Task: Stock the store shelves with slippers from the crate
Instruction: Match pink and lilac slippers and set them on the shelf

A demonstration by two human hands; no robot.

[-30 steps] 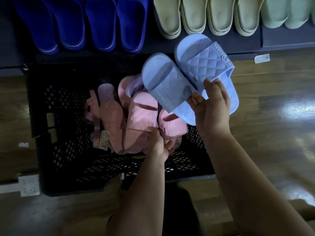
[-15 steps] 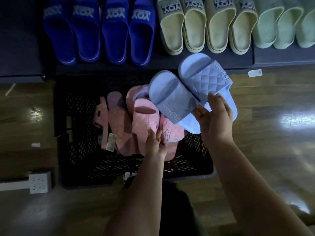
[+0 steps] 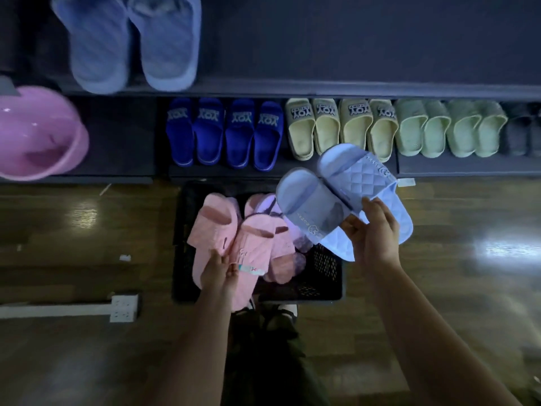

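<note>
A black perforated crate (image 3: 325,276) stands on the floor in front of the shelves, with several pink slippers (image 3: 281,259) left inside. My left hand (image 3: 219,273) grips a pair of pink slippers (image 3: 222,238) lifted over the crate's left side. My right hand (image 3: 371,232) holds a pair of pale blue quilted slippers (image 3: 339,194) up above the crate's right edge. The lower shelf (image 3: 468,168) carries dark blue slippers (image 3: 225,136), cream slippers (image 3: 339,124) and pale green slippers (image 3: 450,127).
An upper shelf (image 3: 351,89) holds a pair of light blue slippers (image 3: 131,42) at the left; its right part is bare. A pink basin (image 3: 38,133) sits at the left. A white power strip (image 3: 124,307) lies on the wooden floor. Dark slippers (image 3: 521,130) sit far right.
My left hand has closed on a pink pair and raised it out of the crate. The view has tilted up, bringing the upper shelf and basin into sight. The blue pair stays in my right hand.
</note>
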